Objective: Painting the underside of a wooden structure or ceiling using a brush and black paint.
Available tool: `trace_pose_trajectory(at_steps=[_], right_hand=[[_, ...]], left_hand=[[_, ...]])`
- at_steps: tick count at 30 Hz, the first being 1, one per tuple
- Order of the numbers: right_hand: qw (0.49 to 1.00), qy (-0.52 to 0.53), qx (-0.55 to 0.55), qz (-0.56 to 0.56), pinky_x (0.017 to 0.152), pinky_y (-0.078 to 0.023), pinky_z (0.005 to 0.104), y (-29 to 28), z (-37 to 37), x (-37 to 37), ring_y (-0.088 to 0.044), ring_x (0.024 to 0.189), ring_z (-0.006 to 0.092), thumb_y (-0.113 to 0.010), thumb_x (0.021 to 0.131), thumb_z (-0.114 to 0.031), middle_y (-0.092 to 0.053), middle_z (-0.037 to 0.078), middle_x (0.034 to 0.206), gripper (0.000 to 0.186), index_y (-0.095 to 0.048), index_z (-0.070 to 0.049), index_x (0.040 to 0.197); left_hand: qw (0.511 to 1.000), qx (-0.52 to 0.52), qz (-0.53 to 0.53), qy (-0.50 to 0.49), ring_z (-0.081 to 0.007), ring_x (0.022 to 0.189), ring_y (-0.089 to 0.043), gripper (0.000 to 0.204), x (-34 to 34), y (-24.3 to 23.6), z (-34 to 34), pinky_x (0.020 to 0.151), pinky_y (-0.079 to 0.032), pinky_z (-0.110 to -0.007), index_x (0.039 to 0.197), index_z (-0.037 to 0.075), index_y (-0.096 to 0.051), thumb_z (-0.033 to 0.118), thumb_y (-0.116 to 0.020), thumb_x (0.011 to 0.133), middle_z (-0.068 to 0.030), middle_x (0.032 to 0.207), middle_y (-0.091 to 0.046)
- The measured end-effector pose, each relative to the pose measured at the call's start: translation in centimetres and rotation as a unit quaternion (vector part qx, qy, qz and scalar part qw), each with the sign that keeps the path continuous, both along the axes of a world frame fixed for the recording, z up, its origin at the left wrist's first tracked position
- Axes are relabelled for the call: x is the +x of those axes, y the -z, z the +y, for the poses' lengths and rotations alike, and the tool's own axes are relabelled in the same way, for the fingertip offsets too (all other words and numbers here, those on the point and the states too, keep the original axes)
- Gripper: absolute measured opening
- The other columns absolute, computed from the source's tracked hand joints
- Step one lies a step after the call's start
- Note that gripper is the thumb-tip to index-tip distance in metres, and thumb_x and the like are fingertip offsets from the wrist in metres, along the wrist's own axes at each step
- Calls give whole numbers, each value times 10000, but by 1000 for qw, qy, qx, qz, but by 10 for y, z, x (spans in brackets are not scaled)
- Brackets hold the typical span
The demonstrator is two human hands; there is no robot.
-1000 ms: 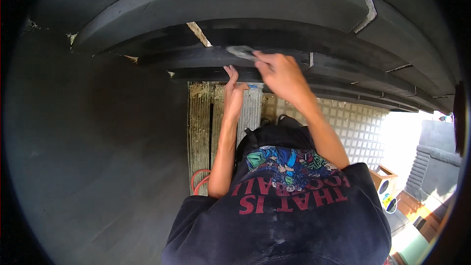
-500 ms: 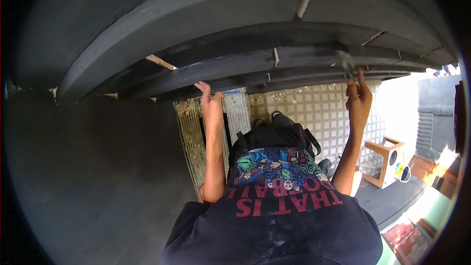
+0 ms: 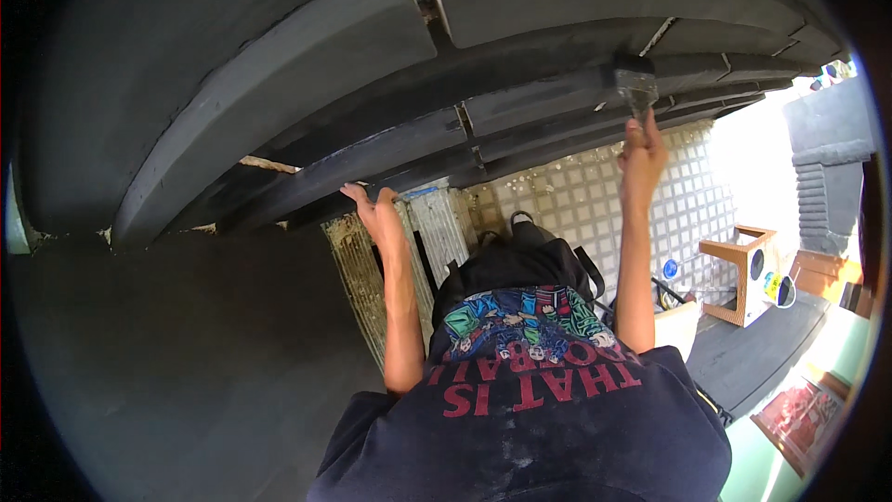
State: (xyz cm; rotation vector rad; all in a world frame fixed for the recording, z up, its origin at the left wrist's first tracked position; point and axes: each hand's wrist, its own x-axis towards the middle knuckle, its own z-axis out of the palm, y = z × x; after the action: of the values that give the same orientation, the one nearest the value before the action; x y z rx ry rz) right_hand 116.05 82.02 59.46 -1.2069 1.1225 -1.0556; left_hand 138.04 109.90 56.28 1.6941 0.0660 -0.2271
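A wide paintbrush point(image 3: 637, 84) with dark bristles is gripped in my right hand point(image 3: 643, 167). Its bristles press on or lie close to a dark-painted slat point(image 3: 548, 93) overhead. My left hand point(image 3: 373, 214) is raised with thumb and fingers apart, its fingertips at the lower edge of the slats; whether they touch is hard to tell. Several long dark slats curve across the top of the view, with narrow gaps and pale unpainted spots between them. A light strip point(image 3: 269, 165) shows in one gap near the left.
A dark wall point(image 3: 186, 344) fills the left side. Pale ribbed boards point(image 3: 437, 223) stand beside my left forearm. Below lies a tiled floor point(image 3: 576, 195). At right are a wooden stool-like frame point(image 3: 743, 302), a dark bench top point(image 3: 762, 363) and a framed red picture point(image 3: 801, 420).
The view has shifted, so the slats sit differently. My right hand and the brush have moved slightly left and up against the slats, and the brush shows more sharply. My left hand stays near the slat edge.
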Motion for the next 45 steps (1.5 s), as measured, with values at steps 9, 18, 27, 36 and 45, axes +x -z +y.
trace_pose_trajectory(at_steps=[9,18,27,36,45], right_hand=[[999,-28,16,-7,441,-296,233,-19,48,49,-357,495,39,-591,971,-74,-401,-56,595,578,-409,46,1507],[978,-200,10,54,570,-384,257,-25,61,36,-441,677,57,-603,915,-45,-423,-18,753,527,-491,78,1416],[945,-313,-24,96,671,-415,229,-22,-20,-2,-474,722,52,-699,905,-68,-642,-4,839,482,-593,12,1369],[963,-267,43,19,598,-375,202,-27,-72,-32,-455,654,31,-705,894,-30,-602,-28,769,483,-613,-2,1368],[994,-95,38,27,501,-302,250,-29,-65,-56,-403,568,41,-643,944,-47,-557,-61,722,449,-587,25,1383]], left_hand=[[999,35,-6,11,-190,1539,-91,936,-5,4,-15,1165,-145,-273,1585,-79,-53,27,-583,820,-186,1696,-37],[999,46,-1,-3,-239,1554,-116,949,-13,-5,-31,1130,-220,-260,1600,-44,-44,29,-584,823,-186,1700,-16],[998,38,34,-37,-191,1325,-371,924,-23,26,-52,1049,-324,-265,1609,-27,-66,4,-568,833,-130,1657,-225],[999,28,18,-30,-186,1262,-412,887,-45,17,-82,1020,-336,-282,1605,-25,-117,33,-566,842,-129,1655,-239],[999,38,28,-2,-197,1386,-337,933,-46,11,-81,1031,-322,-278,1615,6,-54,45,-589,851,-141,1678,-191]])
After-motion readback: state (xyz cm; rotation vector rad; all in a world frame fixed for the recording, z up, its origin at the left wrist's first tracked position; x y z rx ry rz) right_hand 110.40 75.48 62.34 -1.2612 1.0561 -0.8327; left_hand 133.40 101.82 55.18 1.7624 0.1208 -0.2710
